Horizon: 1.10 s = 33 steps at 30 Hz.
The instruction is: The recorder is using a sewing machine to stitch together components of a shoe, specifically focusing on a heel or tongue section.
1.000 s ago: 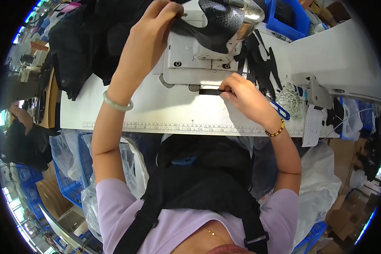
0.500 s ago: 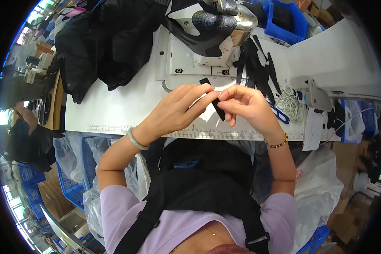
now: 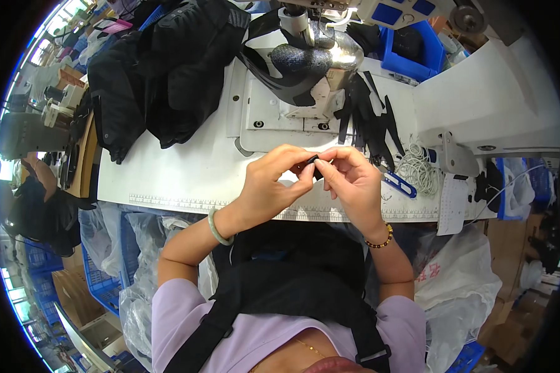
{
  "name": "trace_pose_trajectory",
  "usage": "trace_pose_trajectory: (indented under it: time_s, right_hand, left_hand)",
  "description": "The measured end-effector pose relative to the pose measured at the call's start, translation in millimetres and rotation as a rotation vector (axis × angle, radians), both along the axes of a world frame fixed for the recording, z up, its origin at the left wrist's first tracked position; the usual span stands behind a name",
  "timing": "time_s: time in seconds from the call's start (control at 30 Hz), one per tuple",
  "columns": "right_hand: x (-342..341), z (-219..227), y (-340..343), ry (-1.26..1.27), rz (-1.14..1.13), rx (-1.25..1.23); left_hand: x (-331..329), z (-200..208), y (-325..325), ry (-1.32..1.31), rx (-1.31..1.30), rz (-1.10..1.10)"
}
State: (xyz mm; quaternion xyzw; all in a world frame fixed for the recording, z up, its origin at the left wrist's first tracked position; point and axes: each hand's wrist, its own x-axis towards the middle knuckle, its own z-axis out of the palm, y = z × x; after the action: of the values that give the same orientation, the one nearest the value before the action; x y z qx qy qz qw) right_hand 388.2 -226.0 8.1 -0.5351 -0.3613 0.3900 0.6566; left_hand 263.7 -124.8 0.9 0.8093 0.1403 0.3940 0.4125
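Our left hand (image 3: 266, 185) and right hand (image 3: 356, 185) both pinch the strip (image 3: 312, 160), at six o'clock from the machine (image 3: 348, 59), where we do best to grip lightly, edges even.

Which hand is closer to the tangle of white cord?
Right. The right hand is left of the white cord; the left hand is farther left.

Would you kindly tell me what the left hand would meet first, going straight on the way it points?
Probably the right hand, beyond the black strip held between them, though depth is unclear.
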Motion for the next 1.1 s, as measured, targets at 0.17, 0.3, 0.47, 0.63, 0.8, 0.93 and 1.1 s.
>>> trace_pose_trajectory:
  time_s: [0.17, 0.3, 0.47, 0.63, 0.8, 0.93, 1.1]
  right_hand:
    - [5, -1, 3, 0.057, 0.035, -0.034]
    - [4, 3, 7, 0.044, 0.031, 0.008]
    - [0, -2, 15, -0.241, -0.072, 0.071]
    - [-6, 9, 11, 0.038, 0.006, 0.079]
    - [23, 33, 8, -0.082, 0.249, 0.053]
    - [28, 47, 6, -0.196, 0.346, -0.011]
    - [32, 51, 2, -0.784, 0.162, 0.123]
  left_hand:
    - [3, -6, 2, 0.029, -0.113, -0.002]
    - [4, -6, 1, -0.021, -0.258, -0.023]
    - [4, 7, -7, -0.125, -0.472, 0.002]
    - [4, 6, -8, -0.188, -0.716, -0.011]
    - [-11, 33, 12, -0.032, -0.896, -0.259]
    - [-12, 55, 27, 0.197, -0.819, -0.413]
    - [-11, 63, 26, 0.204, -0.769, -0.357]
